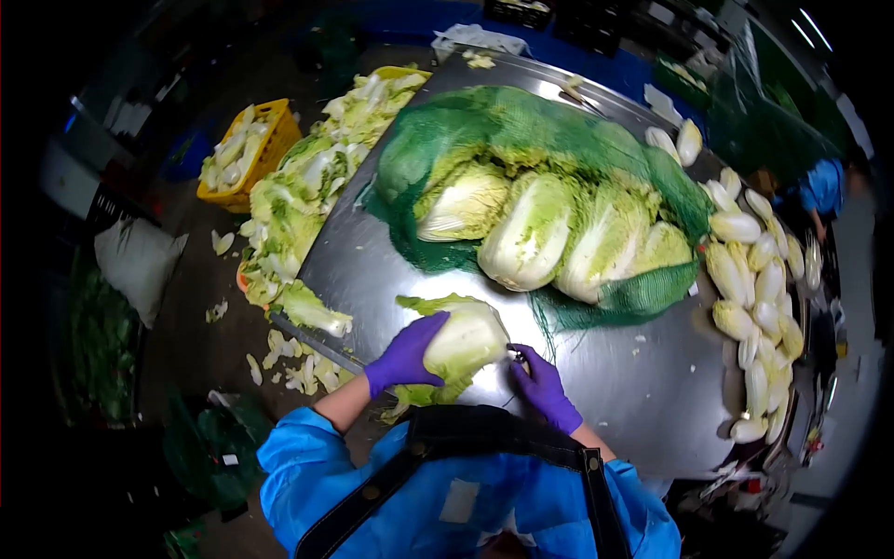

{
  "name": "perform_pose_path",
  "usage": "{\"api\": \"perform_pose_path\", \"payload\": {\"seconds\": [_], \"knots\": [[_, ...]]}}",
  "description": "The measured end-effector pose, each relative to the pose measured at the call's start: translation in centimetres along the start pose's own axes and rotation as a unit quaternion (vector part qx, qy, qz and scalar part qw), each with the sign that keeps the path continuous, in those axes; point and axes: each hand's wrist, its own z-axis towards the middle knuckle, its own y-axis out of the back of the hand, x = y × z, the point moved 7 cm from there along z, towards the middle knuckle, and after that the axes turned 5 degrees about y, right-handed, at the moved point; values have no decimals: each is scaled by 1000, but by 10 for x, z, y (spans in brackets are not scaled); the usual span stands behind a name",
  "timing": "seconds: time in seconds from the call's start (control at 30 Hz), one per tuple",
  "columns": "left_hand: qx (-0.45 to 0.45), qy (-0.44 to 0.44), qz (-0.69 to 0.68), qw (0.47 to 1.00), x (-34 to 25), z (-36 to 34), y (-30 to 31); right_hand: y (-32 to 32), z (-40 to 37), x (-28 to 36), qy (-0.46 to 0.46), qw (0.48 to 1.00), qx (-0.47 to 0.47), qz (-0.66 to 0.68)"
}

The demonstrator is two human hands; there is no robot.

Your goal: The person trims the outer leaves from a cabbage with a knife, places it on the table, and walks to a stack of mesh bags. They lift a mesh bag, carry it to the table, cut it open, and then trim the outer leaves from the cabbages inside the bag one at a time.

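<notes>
A napa cabbage lies at the near edge of the steel table, its white base turned to the right. My left hand, in a purple glove, grips its leafy left side. At the base, my right hand, also gloved, is closed around a small knife; the glove hides most of it. Loose outer leaves hang below the cabbage. Just beyond my hands, several whole cabbages lie in an opened green mesh sack.
Trimmed cabbages are piled along the right side of the steel table. Cut leaves heap up beyond its left edge, with scraps on the floor. A yellow crate of cabbage stands farther left. Another person is at the right.
</notes>
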Motion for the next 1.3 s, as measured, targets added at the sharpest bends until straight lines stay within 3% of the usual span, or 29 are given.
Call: {"api": "perform_pose_path", "payload": {"seconds": [0.1,0.17,0.27,0.4,0.6,0.77,1.0,1.13,1.2,1.23,1.3], "knots": [[59,-9,11,998,-17,14,-22,17,-12,-2,15,992,-73,-98],[65,30,126,989,-11,15,-25,15,-27,-18,-20,991,-80,-105],[116,88,59,988,2,18,-26,8,-42,-27,-26,990,-94,-106],[151,97,67,982,0,27,-26,-3,-38,-29,17,984,-132,-115],[168,97,82,978,1,32,-28,-4,-24,-30,37,982,-95,-158],[170,104,88,976,1,36,-31,-8,-7,-42,-92,977,31,-189],[195,113,80,971,10,37,-30,-22,20,-53,-48,975,52,-212],[168,66,37,983,11,26,-24,-31,34,-83,-103,971,79,-199],[138,-13,45,989,-3,19,-20,-22,28,-70,-5,1000,5,-27],[134,-14,45,990,-7,15,-20,-13,21,-59,-53,998,25,7],[79,-64,15,995,-27,9,-18,19,1,-18,-58,998,12,19]]}}
